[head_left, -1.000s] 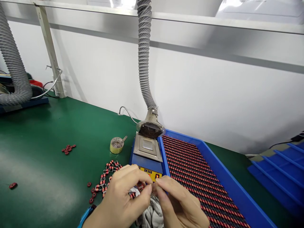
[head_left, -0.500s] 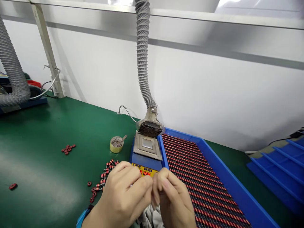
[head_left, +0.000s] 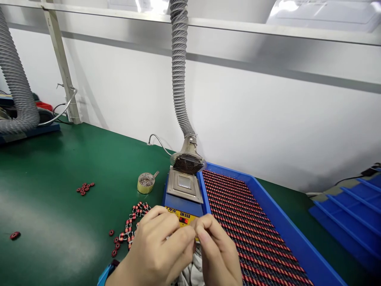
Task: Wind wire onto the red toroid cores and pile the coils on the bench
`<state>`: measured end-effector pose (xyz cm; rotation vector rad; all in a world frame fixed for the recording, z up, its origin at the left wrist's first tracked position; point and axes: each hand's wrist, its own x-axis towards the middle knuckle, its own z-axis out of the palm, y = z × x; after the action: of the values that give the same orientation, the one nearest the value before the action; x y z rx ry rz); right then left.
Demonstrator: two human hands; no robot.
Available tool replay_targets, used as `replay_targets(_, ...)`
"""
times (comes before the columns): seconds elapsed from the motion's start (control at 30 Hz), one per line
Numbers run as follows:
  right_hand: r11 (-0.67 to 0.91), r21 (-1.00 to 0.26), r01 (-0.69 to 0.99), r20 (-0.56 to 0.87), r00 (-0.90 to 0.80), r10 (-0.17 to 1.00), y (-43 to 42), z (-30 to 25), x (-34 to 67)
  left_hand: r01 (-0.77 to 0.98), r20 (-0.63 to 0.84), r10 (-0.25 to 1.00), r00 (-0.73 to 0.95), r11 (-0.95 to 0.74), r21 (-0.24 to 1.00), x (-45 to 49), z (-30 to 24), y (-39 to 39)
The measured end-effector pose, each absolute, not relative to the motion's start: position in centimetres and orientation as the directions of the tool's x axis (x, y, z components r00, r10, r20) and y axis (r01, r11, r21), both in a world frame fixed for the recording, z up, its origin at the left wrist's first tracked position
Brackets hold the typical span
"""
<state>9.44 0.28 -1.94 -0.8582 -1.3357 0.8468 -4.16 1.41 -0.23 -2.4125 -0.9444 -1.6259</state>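
While hands (head_left: 156, 248) meet, crumpled cloth (head_left: 190, 274), toroid coils (head_left: 128, 228)

white wall (head_left: 253, 119), green workbench (head_left: 50, 206), maybe shelf (head_left: 238, 31) above

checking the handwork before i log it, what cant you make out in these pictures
All from the head view:
Whatever the left hand and right hand may pinch: their fingers hide it.
The grey cloth: the hands cover its top, the bottom edge cuts it off.
The blue tray: the bottom edge cuts off its near end.
The red digital display: digits too small to read.
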Motion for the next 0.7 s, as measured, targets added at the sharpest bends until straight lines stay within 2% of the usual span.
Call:
replay_targets(0.03,0.399,-0.907,-0.134,0.403,-0.001,0.915,0.35,-1.9,9.57,0.534,0.869,0.434,0.237,-0.805,0.256,-4.09,-0.25,1.41)
replay_targets(0.1,0.431,-0.873,-0.229,0.447,-0.018,0.895,0.52,-1.79,9.83,0.511,0.861,0.474,0.186,-0.795,0.327,-4.09,-0.1,1.32)
replay_targets(0.2,0.646,-0.763,-0.035,0.64,0.107,0.761,0.69,-1.72,10.01,0.414,0.77,0.623,0.14,-0.743,0.526,-4.37,0.38,1.11)
replay_targets(0.27,0.743,-0.658,0.124,0.753,0.071,0.655,0.72,-1.73,9.99,0.339,0.696,0.7,0.161,-0.702,0.627,-4.55,0.64,1.06)
replay_targets(0.33,0.811,-0.545,0.213,0.826,-0.03,0.563,0.66,-1.77,9.88,0.318,0.679,0.714,0.172,-0.692,0.648,-4.59,0.7,1.14)
replay_targets(0.37,0.814,-0.525,0.25,0.832,-0.05,0.552,0.58,-1.79,9.8,0.336,0.7,0.694,0.169,-0.708,0.621,-4.55,0.65,1.22)
replay_targets(0.4,0.788,-0.546,0.283,0.815,-0.039,0.579,0.47,-1.8,9.71,0.369,0.736,0.655,0.172,-0.735,0.568,-4.49,0.55,1.32)
replay_targets(0.47,0.652,-0.705,0.278,0.687,0.043,0.725,0.21,-1.78,9.54,0.459,0.81,0.55,0.2,-0.784,0.419,-4.38,0.26,1.5)
replay_targets(0.53,0.445,-0.891,0.092,0.45,0.052,0.891,0.04,-1.7,9.48,0.526,0.853,0.459,0.249,-0.803,0.278,-4.34,-0.01,1.61)
replay_targets(0.57,0.359,-0.933,-0.034,0.359,0.007,0.933,0.03,-1.66,9.52,0.542,0.862,0.437,0.258,-0.804,0.245,-4.36,-0.09,1.63)
replay_targets(0.6,0.321,-0.937,-0.138,0.329,-0.038,0.944,0.06,-1.62,9.6,0.544,0.865,0.434,0.251,-0.802,0.244,-4.4,-0.11,1.63)
replay_targets(0.63,0.341,-0.92,-0.192,0.357,-0.051,0.933,0.14,-1.6,9.71,0.536,0.861,0.454,0.228,-0.797,0.279,-4.45,-0.08,1.61)
replay_targets(0.7,0.508,-0.853,-0.12,0.508,0.035,0.861,0.36,-1.6,9.93,0.478,0.823,0.544,0.163,-0.773,0.417,-4.57,0.11,1.55)
